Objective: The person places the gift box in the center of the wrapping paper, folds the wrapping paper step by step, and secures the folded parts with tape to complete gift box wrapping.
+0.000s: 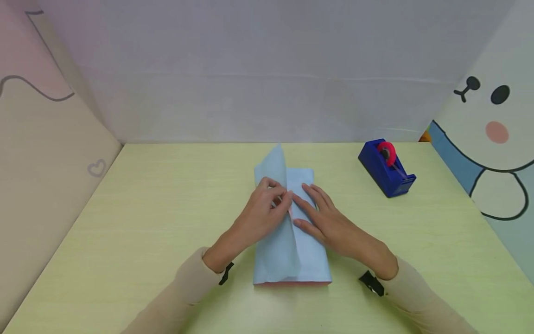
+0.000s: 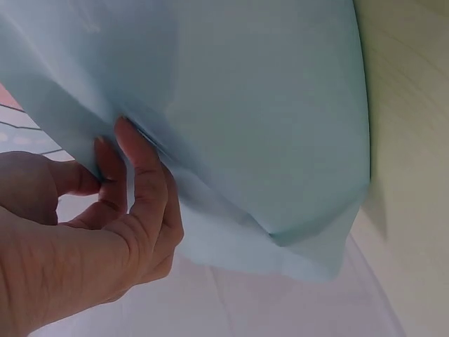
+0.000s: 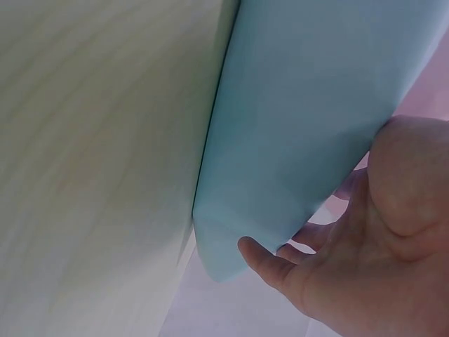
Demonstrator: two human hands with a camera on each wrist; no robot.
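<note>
Light blue paper (image 1: 277, 260) is folded over in a long upright shape on the table. Its left flap stands partly raised along the middle, and a thin pink strip shows at the near edge; whether that is the paper's other side or something inside, I cannot tell. My left hand (image 1: 264, 206) pinches the raised flap's edge between thumb and fingers, as the left wrist view also shows on the paper (image 2: 266, 126). My right hand (image 1: 333, 225) rests with spread fingers on the right part. In the right wrist view, the right hand (image 3: 379, 239) lies against the paper (image 3: 295, 105).
A blue tape dispenser (image 1: 381, 174) with a red-cored roll stands at the back right of the pale wooden table (image 1: 167, 199). A white wall (image 1: 267, 102) rises behind the table, with cartoon-patterned panels on both sides.
</note>
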